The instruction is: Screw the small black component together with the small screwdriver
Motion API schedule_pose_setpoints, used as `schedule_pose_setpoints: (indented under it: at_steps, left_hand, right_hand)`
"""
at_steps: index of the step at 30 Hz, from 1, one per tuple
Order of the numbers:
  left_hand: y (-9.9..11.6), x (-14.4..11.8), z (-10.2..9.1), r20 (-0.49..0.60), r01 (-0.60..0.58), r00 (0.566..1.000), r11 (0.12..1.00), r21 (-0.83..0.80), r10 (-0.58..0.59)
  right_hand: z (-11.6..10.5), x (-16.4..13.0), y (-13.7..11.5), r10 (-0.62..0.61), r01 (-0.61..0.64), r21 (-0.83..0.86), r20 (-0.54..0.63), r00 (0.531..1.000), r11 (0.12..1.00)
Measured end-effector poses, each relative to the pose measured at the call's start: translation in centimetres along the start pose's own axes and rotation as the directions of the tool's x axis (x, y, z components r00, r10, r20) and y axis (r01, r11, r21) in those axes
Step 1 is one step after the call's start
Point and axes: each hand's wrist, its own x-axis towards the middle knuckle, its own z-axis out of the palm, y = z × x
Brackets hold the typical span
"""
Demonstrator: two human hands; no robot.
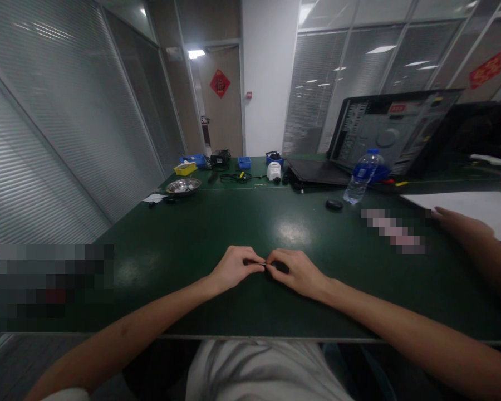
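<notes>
My left hand (234, 266) and my right hand (297, 271) rest on the dark green table (192, 239) near its front edge, fingertips meeting. Between them they pinch a small thin dark object (266, 263); it is too small to name. Both hands have their fingers curled around it. The rest of the object is hidden under my fingers.
Another person's hand (463, 225) lies at the right by a white sheet (471, 206). A water bottle (361, 177), a small black item (334, 205), an open computer case (392, 133), a metal bowl (182, 186), blue and yellow bins and cables stand at the far side.
</notes>
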Motion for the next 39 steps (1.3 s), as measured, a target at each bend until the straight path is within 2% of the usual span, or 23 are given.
schedule_pose_setpoints:
  at_steps: [11, 16, 27, 32, 39]
  left_hand:
    - [0.1, -0.1, -0.9, 0.032, 0.031, 0.999, 0.999, 0.017, -0.031]
    - [0.1, -0.1, -0.7, 0.056, -0.009, 0.998, 1.0, 0.006, 0.008]
    - [0.4, -0.1, -0.6, 0.069, -0.015, 0.998, 1.0, 0.006, 0.015]
    - [0.6, -0.3, -0.8, 0.049, -0.04, 0.998, 0.999, 0.02, 0.039]
    - [-0.8, 0.2, -1.2, -0.01, -0.043, 0.999, 0.985, 0.169, 0.045]
  right_hand:
    - [-0.5, -0.3, 0.0, 0.039, -0.037, -0.047, 0.022, 0.999, 0.998]
    - [-0.4, -0.2, -0.1, 0.035, -0.034, -0.051, 0.027, 0.999, 0.998]
    - [-0.1, -0.1, 0.3, 0.029, -0.03, -0.017, -0.033, 0.999, 0.999]
    - [-0.1, -0.1, 0.4, 0.044, -0.045, -0.031, -0.027, 0.999, 0.999]
    - [-0.1, -0.1, 0.2, 0.05, -0.051, -0.068, -0.022, 0.999, 0.996]
